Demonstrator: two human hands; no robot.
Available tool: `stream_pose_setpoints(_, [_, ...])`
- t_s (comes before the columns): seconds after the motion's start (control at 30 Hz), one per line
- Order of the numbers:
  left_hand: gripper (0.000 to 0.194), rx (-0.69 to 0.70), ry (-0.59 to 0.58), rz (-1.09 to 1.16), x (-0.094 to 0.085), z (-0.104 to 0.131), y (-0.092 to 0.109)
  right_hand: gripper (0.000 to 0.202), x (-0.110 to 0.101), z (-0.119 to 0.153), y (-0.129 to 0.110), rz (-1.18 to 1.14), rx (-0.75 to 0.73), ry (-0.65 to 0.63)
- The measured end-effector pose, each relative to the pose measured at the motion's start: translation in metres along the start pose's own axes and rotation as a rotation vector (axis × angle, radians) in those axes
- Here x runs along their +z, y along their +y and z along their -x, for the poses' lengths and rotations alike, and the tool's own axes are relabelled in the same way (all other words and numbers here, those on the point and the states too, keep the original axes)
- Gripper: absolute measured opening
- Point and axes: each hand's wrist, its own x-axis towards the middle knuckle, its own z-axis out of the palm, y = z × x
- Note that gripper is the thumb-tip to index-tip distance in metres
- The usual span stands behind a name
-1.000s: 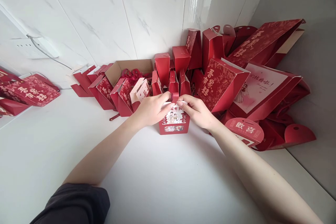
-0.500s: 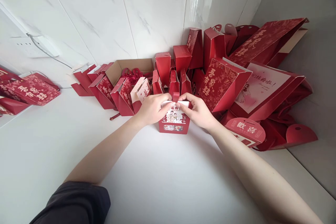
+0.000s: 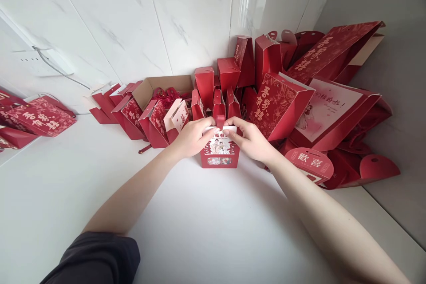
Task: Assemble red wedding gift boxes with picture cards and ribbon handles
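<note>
A small red gift box point(image 3: 218, 161) with a printed wedding couple and a little window stands upright on the white table point(image 3: 186, 222). From its top rises a loop of red ribbon point(image 3: 220, 120). My left hand point(image 3: 196, 135) is closed at the box's upper left edge, thumb and fingers pinching the top beside the ribbon. On the other side my right hand point(image 3: 248, 137) pinches the upper right edge the same way. The fingertips of both hands are near the ribbon's base and partly hide the white top edge.
Behind the hands stand several red gift boxes point(image 3: 204, 82) and an open cardboard box point(image 3: 169, 84) of red ribbons. Large red gift bags point(image 3: 282, 104) crowd the right side. More red bags point(image 3: 43, 115) lie at far left, below a wall socket point(image 3: 40, 62).
Both hands stay on the box top, with only slight finger movement beside the ribbon. More of the box's printed front shows between them. The view has shifted a little.
</note>
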Motion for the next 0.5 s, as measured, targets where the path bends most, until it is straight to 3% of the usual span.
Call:
stream_pose_setpoints(0.27, [0.01,0.016,-0.035,0.055,-0.0014,0.0022,0.0079,0.017,-0.0044,-0.0004,0.0092,-0.207,-0.004,-0.143])
stream_pose_setpoints(0.5, [0.02,-0.003,-0.074,0.068,-0.0047,0.0017,0.0081,0.02,-0.0029,-0.0005,0.0109,-0.211,0.003,-0.128])
